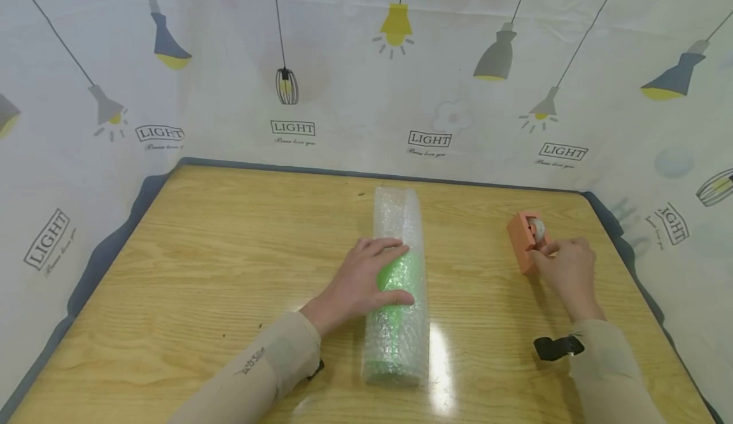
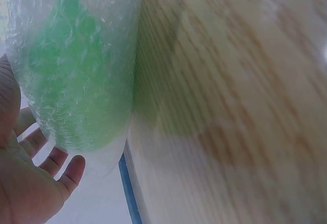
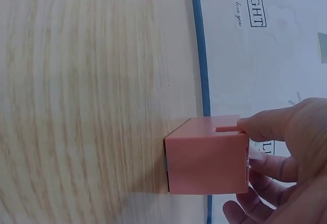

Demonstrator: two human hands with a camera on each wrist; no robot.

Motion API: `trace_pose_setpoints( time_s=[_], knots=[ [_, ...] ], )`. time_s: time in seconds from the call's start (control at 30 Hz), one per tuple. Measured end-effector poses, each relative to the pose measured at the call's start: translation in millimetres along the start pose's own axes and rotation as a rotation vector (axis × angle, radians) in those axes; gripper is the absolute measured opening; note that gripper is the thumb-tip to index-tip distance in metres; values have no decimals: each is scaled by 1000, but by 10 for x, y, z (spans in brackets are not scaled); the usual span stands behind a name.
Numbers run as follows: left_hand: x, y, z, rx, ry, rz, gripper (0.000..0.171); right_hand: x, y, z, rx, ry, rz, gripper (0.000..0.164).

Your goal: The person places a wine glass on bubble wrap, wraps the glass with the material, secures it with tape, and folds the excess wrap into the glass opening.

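A bundle of bubble wrap (image 1: 395, 347) lies lengthwise on the table, with a bright green object (image 2: 76, 81) showing through it; its exact kind is blurred by the wrap. My left hand (image 1: 357, 277) rests across the bundle from the left, thumb and index finger spread over its top. In the left wrist view the other fingers (image 2: 71, 175) extend beside its side. At the right, my right hand (image 1: 569, 274) is at the front of an orange tape dispenser (image 1: 522, 242), thumb and index finger at the cutting edge, pinching the tape end. The clear tape itself is mostly hidden by the fingers.
The wooden table (image 1: 229, 239) has a dark blue border along its edges. A white sheet (image 1: 355, 106) printed with lamps hangs behind and at both sides. Light glares on the tabletop right of the bundle.
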State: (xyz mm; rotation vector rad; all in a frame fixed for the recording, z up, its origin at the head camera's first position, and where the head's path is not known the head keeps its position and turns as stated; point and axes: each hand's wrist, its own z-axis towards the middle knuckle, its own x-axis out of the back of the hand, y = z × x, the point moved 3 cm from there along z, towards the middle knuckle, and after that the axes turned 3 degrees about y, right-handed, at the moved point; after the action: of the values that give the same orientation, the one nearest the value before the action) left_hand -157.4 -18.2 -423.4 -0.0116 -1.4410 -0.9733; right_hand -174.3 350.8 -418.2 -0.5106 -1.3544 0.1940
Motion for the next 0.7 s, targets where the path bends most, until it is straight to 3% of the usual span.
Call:
trace_pose_setpoints(
  time_s=[0.23,0.37,0.53,0.7],
  knots=[
    [-9,3,5,-3,6,-7,89,23,61,63,-100,-38,47,41],
    [-11,7,9,-4,9,-4,89,53,59,86,-114,-66,61,49],
    [-14,7,10,3,6,-3,90,97,63,103,-159,-145,97,58],
    [-23,-1,8,15,-4,-1,90,115,62,97,-211,-228,150,54]
  ],
)
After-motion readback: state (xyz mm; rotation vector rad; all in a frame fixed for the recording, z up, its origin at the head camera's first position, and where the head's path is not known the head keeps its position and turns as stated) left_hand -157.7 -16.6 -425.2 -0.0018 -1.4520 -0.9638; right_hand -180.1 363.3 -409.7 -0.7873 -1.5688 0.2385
